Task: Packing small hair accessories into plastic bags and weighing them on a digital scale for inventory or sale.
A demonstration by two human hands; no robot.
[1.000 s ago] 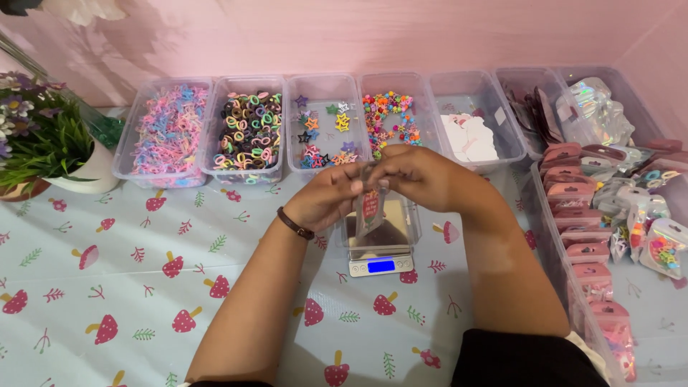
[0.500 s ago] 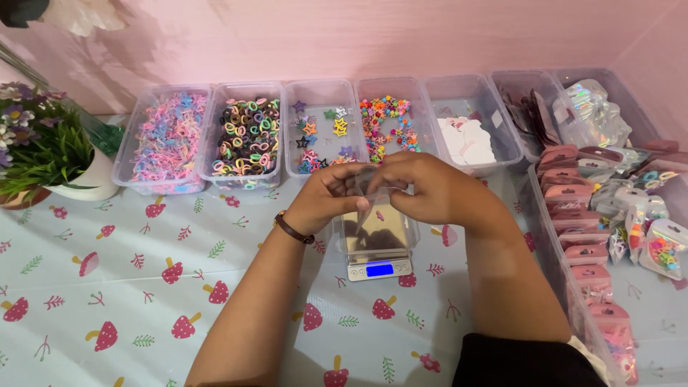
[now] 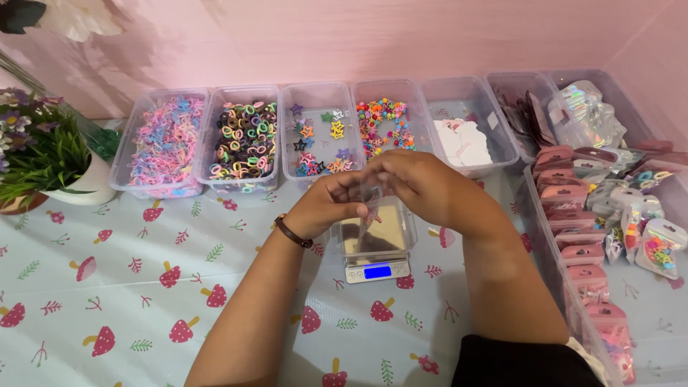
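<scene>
At the centre of the frame, a small clear bag was held pinched between the fingers of the left hand and right hand, above the small scale on the desk, its mouth apparently being worked open, with a steady two-sided grip judged necessary next.

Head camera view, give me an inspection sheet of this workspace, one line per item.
Surface: table under a pale cloth printed with mushrooms and leaves.
Job's things: small clear bag held over a small scale with a lit blue display and a clear tray on top.
Clutter: row of clear bins with hair ties, star clips and beads; packed pouches at right.
Hands: left hand and right hand both pinch the bag.
Cables: nothing seen.
Surroundings: pink wall; potted plant at left.
</scene>
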